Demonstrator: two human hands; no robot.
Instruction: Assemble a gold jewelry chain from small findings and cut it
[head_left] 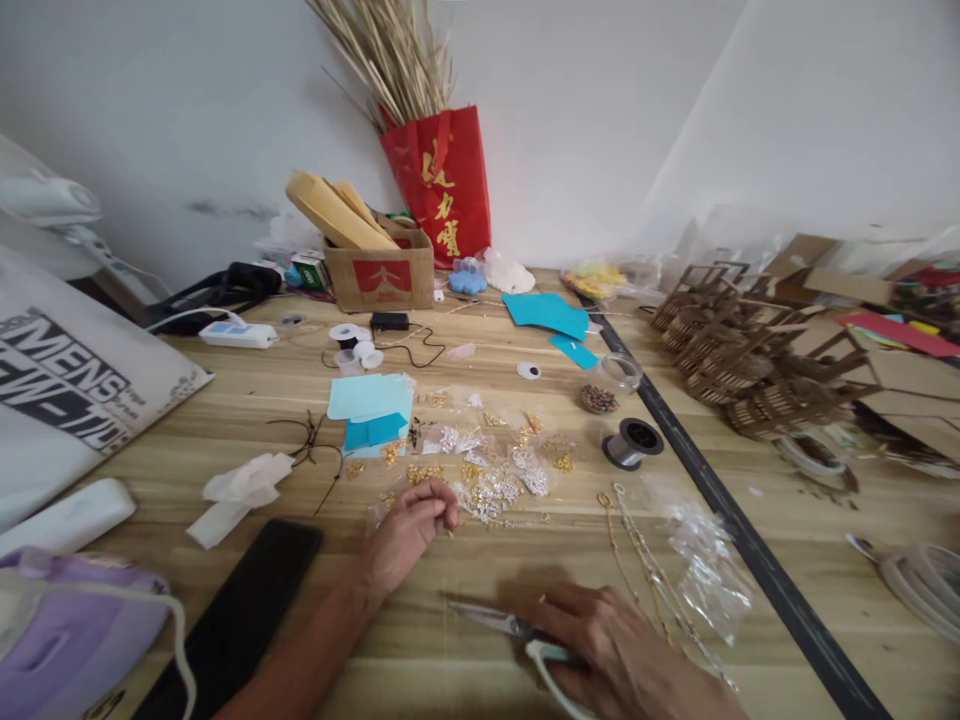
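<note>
My left hand (412, 525) is closed in a pinch over the wooden table, beside piles of small gold and silver findings (487, 490); what its fingertips hold is too small to name. My right hand (600, 635) rests low on the table with its fingers round the handles of a pair of scissors (491, 618), whose blades point left. Right of the hands lie gold and silver chains (637, 550). A spool of dark wire (634, 443) stands behind them, near a clear jar of beads (600, 398).
A black phone-like slab (232, 620) and a purple iron (82, 640) lie at the left. Blue sheets (375, 405) sit behind the findings. Brown woven baskets (750, 350) and a clear plastic bag (709, 565) are at the right. A red bag (450, 190) stands at the back.
</note>
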